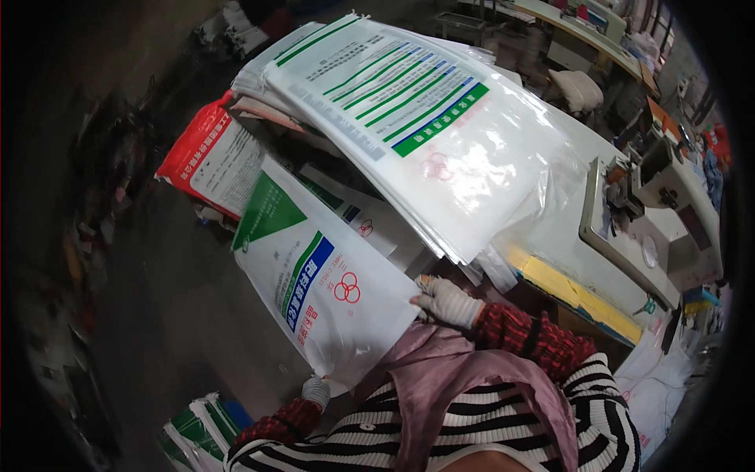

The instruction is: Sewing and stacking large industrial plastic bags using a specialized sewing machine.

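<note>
A white printed plastic sack with green, blue and red markings hangs stretched in front of me. At its lower left corner my gloved left hand is closed on the edge. My right hand, in a pale glove with bare fingertips, pinches the corner nearest the table. Just beyond the right hand lies a thick stack of similar white sacks, its near edge hanging over the table side. Part of another printed sack shows behind the held one.
A sewing machine stands on the table at right, with green-handled scissors near a yellow strip on the table edge. A red and white sack sits at far left. Folded green and white sacks lie at lower left.
</note>
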A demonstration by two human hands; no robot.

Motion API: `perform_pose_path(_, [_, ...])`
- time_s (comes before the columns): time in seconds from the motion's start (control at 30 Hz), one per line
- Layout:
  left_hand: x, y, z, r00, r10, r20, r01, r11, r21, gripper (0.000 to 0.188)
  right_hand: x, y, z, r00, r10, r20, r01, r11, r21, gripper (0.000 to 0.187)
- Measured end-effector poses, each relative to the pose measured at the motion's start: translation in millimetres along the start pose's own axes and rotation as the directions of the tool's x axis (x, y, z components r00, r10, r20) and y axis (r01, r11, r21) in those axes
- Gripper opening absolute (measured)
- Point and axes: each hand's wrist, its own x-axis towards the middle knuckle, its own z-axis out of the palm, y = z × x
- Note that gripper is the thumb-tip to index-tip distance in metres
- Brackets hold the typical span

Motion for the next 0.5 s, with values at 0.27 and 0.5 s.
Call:
perform_pose_path(0.27, [68.3,39.1,-5.5,0.996,0.031,-0.089,-0.056,0.952,-0.301,0.031,83.7,63.3,-25.3,0.945,0.32,-0.06,-0.325,0.916,-0.234,0.036])
perform_pose_path(0.5, [103.0,105.0,-29.7,0.983,0.167,-0.081,-0.176,0.977,-0.117,0.037,117.4,73.0,-23.0,0.993,-0.048,-0.109,0.023,0.975,-0.223,0.034])
